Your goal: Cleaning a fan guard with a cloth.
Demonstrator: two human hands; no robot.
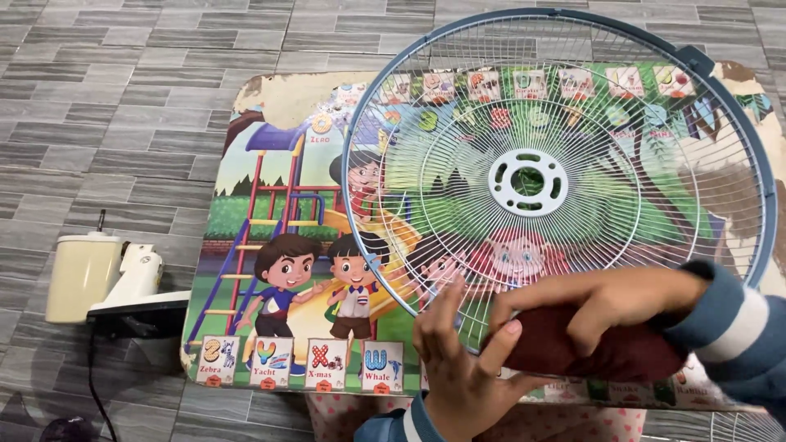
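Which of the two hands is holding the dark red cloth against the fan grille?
The right hand, in the striped sleeve, grips the cloth; the left hand only steadies the fan grille, fingers spread.

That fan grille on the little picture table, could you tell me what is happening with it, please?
A person is working on a round fan grille with a blue rim, propped on a small table printed with a cartoon playground. The right hand presses a dark red cloth against the grille's lower edge, while the left hand steadies the wires beside it. The cream fan motor unit sits on the floor to the left.

Hands (524, 344) w/ cloth (589, 348) on fan guard (557, 164)
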